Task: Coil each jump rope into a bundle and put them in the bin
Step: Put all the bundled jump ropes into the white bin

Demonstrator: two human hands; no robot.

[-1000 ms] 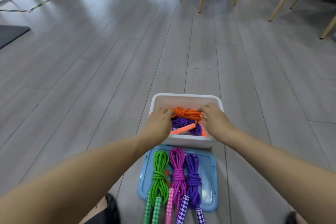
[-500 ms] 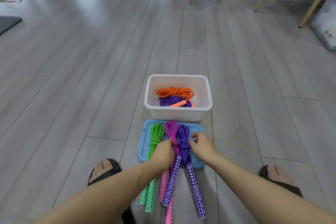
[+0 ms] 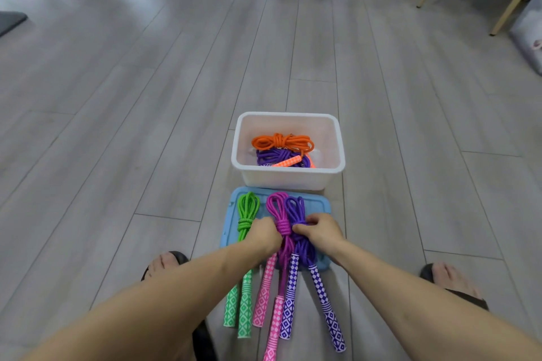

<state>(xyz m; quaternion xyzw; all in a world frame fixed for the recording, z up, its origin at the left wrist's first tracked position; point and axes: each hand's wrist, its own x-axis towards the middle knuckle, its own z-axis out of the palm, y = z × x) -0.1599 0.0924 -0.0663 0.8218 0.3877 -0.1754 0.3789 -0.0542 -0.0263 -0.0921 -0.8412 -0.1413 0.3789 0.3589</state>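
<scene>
Now both hands [image 3: 265, 233] [image 3: 321, 231] off the bin [image 3: 289, 177], around the pink bundle [image 3: 282, 226].

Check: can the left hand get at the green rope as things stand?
Probably yes. The green rope lies uncovered on the blue lid, right beside the left hand, but that hand now grips the pink rope and must release first.

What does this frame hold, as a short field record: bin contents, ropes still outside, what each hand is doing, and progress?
bin: white bin on the floor, open top
in bin: orange rope bundle lying over a purple bundle
outside bin: green rope, pink rope and purple rope, coiled, side by side on the blue lid
left hand: grips the pink rope at its wrapped middle
right hand: grips the purple rope at its wrapped middle
progress: two bundles binned, three left
</scene>
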